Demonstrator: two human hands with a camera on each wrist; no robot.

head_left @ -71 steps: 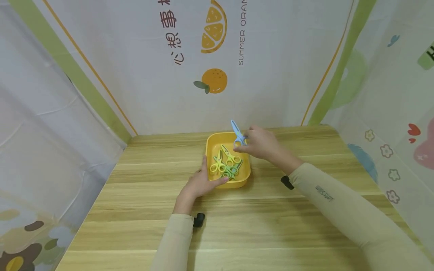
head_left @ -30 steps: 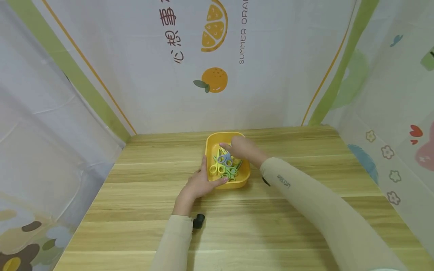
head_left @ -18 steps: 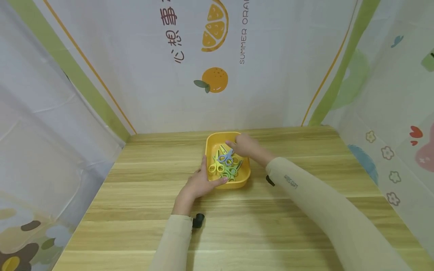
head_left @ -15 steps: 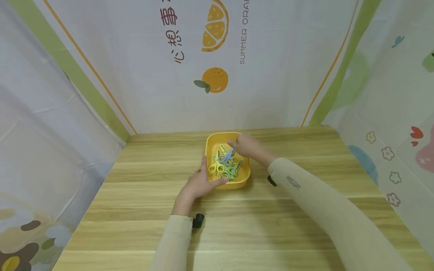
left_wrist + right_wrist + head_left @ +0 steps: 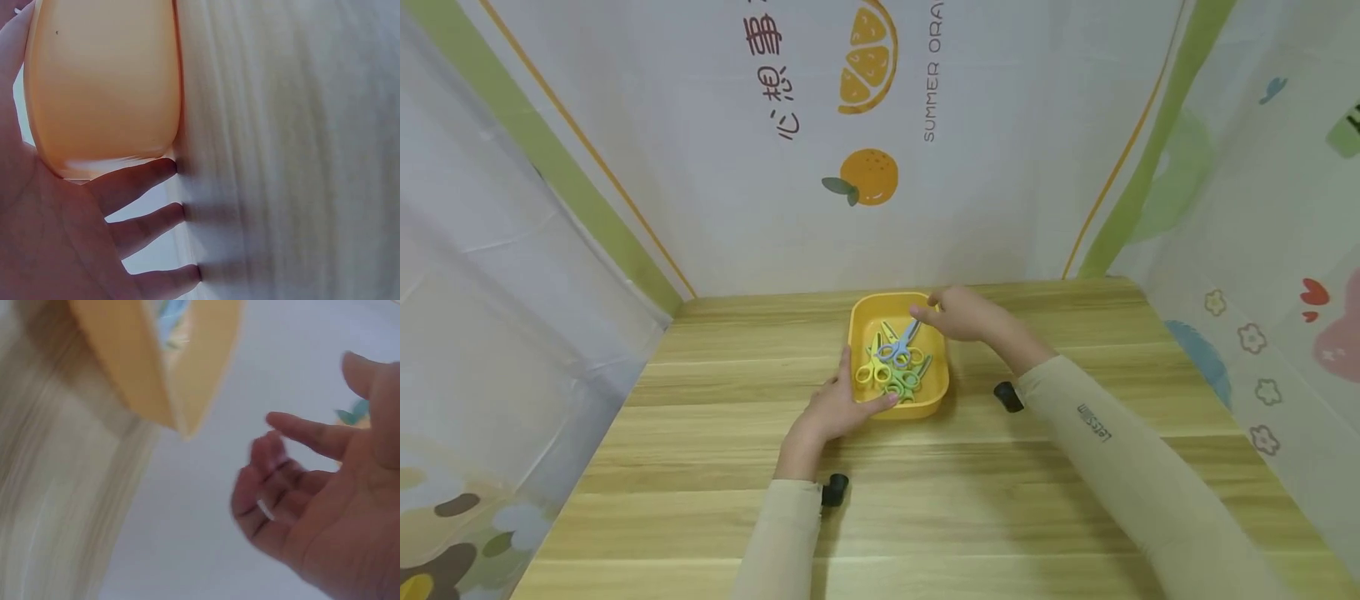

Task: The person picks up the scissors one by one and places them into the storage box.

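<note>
Several pairs of children's scissors lie in a yellow plastic bin (image 5: 856, 321). The blue scissors (image 5: 901, 343) rest on top, blades toward the back right, over the yellow scissors (image 5: 874, 363) and the green scissors (image 5: 907, 380). My left hand (image 5: 835, 408) holds the bin's front left corner, thumb over the front rim and fingers along the outer left wall. In the left wrist view its fingertips reach down to the tabletop. My right hand (image 5: 966, 314) is at the bin's back right rim, thumb close to the blue blade tips. The right wrist view shows nothing in its loosely bent fingers.
The bin stands near the back edge of a wood-grain table (image 5: 737, 392). White printed cloth (image 5: 985, 208) hangs right behind it, with more cloth along both sides. A black camera mount (image 5: 835, 490) sticks out at the left wrist, and another (image 5: 1008, 397) at the right.
My right hand carries the blue scissors down into the bin and lays them on the other pairs. It then lets go and draws back to the right. The left hand stays at the corner.
</note>
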